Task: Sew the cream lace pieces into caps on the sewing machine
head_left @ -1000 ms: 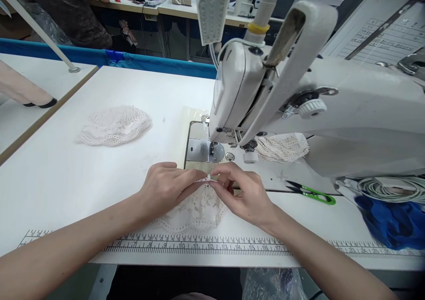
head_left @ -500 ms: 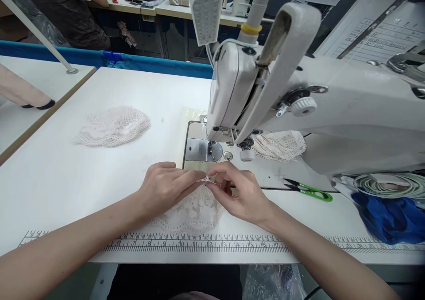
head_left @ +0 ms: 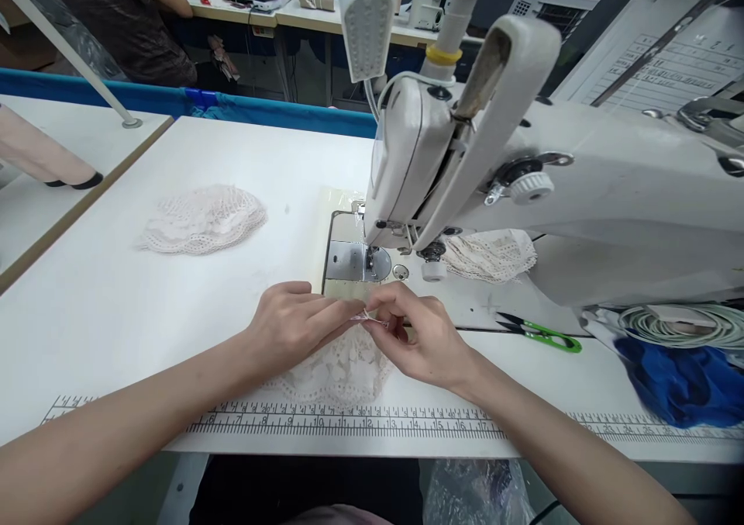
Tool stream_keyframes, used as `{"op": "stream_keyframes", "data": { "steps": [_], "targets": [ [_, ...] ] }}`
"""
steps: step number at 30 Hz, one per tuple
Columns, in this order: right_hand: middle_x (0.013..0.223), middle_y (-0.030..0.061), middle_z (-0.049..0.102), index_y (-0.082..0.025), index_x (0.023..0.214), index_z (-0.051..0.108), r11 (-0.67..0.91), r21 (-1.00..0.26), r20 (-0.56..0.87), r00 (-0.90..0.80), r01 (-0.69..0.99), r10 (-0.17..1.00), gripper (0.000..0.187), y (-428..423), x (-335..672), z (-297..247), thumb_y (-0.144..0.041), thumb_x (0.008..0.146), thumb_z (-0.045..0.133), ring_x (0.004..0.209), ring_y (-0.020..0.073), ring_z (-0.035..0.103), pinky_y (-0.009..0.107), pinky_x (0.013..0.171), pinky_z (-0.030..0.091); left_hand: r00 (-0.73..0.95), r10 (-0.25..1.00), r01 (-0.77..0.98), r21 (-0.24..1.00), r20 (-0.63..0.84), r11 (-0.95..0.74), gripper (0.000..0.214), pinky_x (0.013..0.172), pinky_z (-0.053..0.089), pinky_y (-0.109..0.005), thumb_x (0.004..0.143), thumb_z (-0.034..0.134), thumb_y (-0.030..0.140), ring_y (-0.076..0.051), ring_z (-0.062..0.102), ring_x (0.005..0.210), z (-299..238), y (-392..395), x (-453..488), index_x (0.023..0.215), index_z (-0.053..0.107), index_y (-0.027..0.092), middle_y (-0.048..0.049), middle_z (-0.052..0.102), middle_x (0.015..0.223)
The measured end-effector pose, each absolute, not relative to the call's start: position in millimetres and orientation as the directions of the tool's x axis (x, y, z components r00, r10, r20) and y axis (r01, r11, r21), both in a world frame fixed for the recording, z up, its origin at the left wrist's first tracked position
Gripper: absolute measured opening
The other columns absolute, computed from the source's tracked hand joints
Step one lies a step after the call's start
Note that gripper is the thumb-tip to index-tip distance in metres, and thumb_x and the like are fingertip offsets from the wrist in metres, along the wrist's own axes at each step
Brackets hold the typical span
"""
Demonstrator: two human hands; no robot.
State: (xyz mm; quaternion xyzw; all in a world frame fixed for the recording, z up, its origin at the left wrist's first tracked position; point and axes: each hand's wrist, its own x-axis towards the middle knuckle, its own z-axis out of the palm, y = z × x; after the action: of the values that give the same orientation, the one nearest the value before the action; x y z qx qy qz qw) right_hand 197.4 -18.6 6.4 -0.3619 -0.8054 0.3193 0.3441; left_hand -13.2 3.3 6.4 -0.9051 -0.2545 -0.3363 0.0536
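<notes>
A piece of white lace fabric (head_left: 340,374) hangs from both my hands over the table's front part, just before the sewing machine's needle plate (head_left: 352,261). My left hand (head_left: 296,319) pinches its upper edge from the left, fingers pressed together and pointing right. With thumb and fingertips my right hand (head_left: 412,327) grips the same edge, close to the left fingertips. The fold between the fingers is partly hidden. Behind the hands rises the sewing machine (head_left: 418,153); the lace is apart from its needle.
A second lace piece (head_left: 203,219) lies at the left, another lace bundle (head_left: 491,255) under the machine arm. Green thread snips (head_left: 543,335) rest at the right, near a blue cloth (head_left: 686,381) and a coiled cord (head_left: 686,323). A printed ruler (head_left: 349,422) runs along the front edge.
The view has shifted very slightly. Both hands keep their grip on the lace, and the edge between the fingertips has turned a little.
</notes>
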Motion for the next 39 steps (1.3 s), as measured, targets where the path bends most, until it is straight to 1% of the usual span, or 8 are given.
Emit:
{"op": "stream_keyframes", "data": {
  "steps": [12,16,20,23,28,31,35,39],
  "targets": [
    [0.062,-0.009,0.05,-0.022,0.103,0.049,0.562,-0.724,0.325,-0.52,0.4,0.79,0.012,-20.0,198.4,6.2,-0.018,0.092,0.052,0.046,0.006,0.042,0.019,0.046,0.035,0.631,0.403,0.485,0.068,0.663,-0.872,0.014,0.043,0.029,-0.024,0.094,0.058,0.022,-0.005,0.039,0.038,8.2,4.6,-13.8,0.082,0.057,0.016,0.0095,0.049,0.048],
    [0.063,-0.0078,0.055,-0.02,0.103,0.053,0.63,-0.664,0.396,-0.525,0.403,0.753,0.009,-18.9,199.0,5.3,-0.019,0.095,0.049,0.045,0.0056,0.045,0.019,0.045,0.036,0.621,0.382,0.476,0.058,0.684,-0.878,0.015,0.042,0.03,-0.023,0.093,0.061,0.024,-0.005,0.039,0.038,7.9,5.0,-13.9,0.081,0.056,0.016,0.0094,0.05,0.048],
    [0.07,-0.005,0.067,-0.019,0.101,0.057,0.745,-0.469,0.562,-0.49,0.474,0.666,0.008,-17.0,202.1,3.6,-0.016,0.096,0.052,0.048,0.0054,0.052,0.019,0.047,0.041,0.634,0.356,0.457,0.039,0.686,-0.888,0.018,0.042,0.03,-0.023,0.092,0.062,0.026,-0.006,0.039,0.038,7.1,5.2,-14.0,0.079,0.054,0.017,0.0094,0.051,0.048],
    [0.065,-0.004,0.067,-0.017,0.092,0.061,0.83,-0.219,0.692,-0.519,0.512,0.502,0.005,-15.8,206.4,5.0,-0.012,0.092,0.06,0.051,0.0071,0.058,0.02,0.048,0.044,0.647,0.364,0.439,0.063,0.669,-0.896,0.018,0.041,0.03,-0.023,0.094,0.059,0.027,-0.006,0.039,0.039,4.9,3.9,-14.1,0.081,0.052,0.017,0.0097,0.05,0.05],
    [0.058,-0.0029,0.064,-0.015,0.075,0.064,0.875,0.177,0.705,-0.679,0.45,0.207,0.015,-15.2,210.8,14.1,-0.006,0.086,0.064,0.051,0.0079,0.056,0.022,0.045,0.043,0.614,0.438,0.448,0.167,0.656,-0.878,0.018,0.044,0.037,-0.02,0.097,0.048,0.023,-0.007,0.039,0.039,1.9,0.9,-13.2,0.11,0.055,0.012,0.0115,0.045,0.049],
    [0.056,-0.0038,0.062,-0.014,0.072,0.065,0.865,0.258,0.702,-0.699,0.431,0.139,0.014,-16.4,209.3,18.4,-0.004,0.083,0.067,0.052,0.0075,0.056,0.022,0.045,0.042,0.643,0.373,0.414,0.106,0.669,-0.904,0.028,0.043,0.033,-0.021,0.093,0.049,0.011,-0.006,0.038,0.038,2.9,1.0,-13.0,0.12,0.055,0.013,0.012,0.047,0.048],
    [0.053,-0.0045,0.06,-0.014,0.069,0.066,0.855,0.304,0.69,-0.716,0.421,0.107,0.014,-20.2,205.8,21.6,-0.006,0.079,0.072,0.049,0.0066,0.052,0.022,0.043,0.039,0.644,0.369,0.415,0.1,0.67,-0.904,0.015,0.044,0.034,-0.023,0.092,0.054,0.012,-0.006,0.046,0.042,3.7,0.5,-12.7,0.105,0.06,0.015,0.009,0.058,0.054],
    [0.054,-0.0041,0.061,-0.014,0.07,0.067,0.848,0.336,0.671,-0.736,0.409,0.089,0.012,-24.2,207.9,25.1,-0.008,0.079,0.072,0.048,0.007,0.051,0.023,0.042,0.036,0.635,0.393,0.434,0.115,0.665,-0.894,0.012,0.045,0.033,-0.023,0.09,0.053,0.009,-0.006,0.044,0.04,6.4,-4.2,-11.8,0.095,0.061,0.015,0.0092,0.056,0.051]
  ]
}}
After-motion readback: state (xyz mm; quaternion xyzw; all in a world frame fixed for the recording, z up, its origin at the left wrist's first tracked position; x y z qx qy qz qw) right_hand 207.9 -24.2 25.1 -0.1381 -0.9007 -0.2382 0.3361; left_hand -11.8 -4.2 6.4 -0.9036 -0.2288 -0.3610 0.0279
